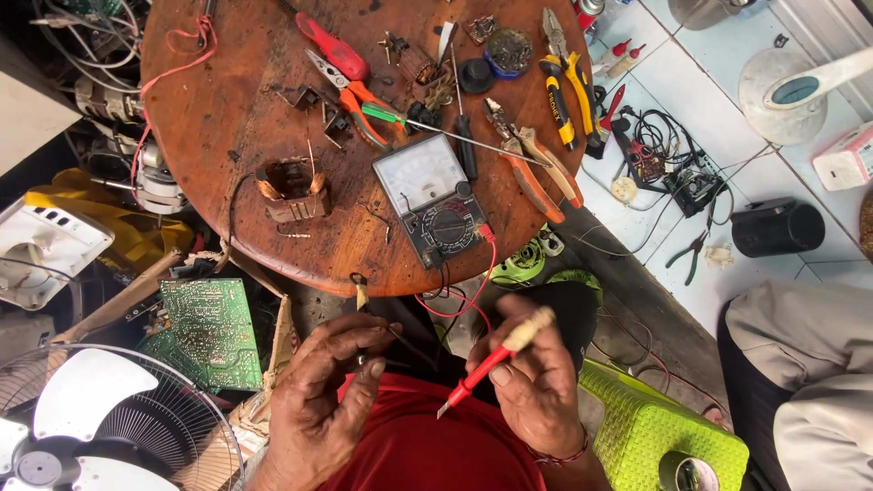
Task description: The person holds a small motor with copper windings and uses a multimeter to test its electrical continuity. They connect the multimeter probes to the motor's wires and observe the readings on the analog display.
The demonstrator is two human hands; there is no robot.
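While the fan [86, 427] with its white blades and wire guard sits at the far left on the floor, a green circuit board [205, 332] lies beside it among cardboard scraps, apparently set aside within reach. Above them the round wooden worktop [218, 109] carries a small copper-wound transformer [293, 189], standing alone near the front edge, and to its right an analogue multimeter [434, 195] turned with its dial toward the person, so the needle can be read while both hands work below. Red-handled pliers [341, 77], a green screwdriver [427, 123] and yellow-handled pliers [564, 82] lie fanned behind the meter, handles mostly pointing forward for a quick pick-up. Below the worktop edge, the left hand [323, 400] is clenched in a pinch on a small dark part with thin leads [382, 345], held up over the lap; I cannot tell just what the part is. The right hand [536, 391] has its grip closed around a red test probe [491, 359], angled like a pen with its tip pointing down toward the left hand, its red lead [482, 277] looping back to the meter. Farther right, a green plastic stool [655, 427] bears a roll of tape [687, 473], a black cylindrical can [777, 227] lies on the tiles, its contents unseen, and a white funnel-like housing [787, 95] stands open.
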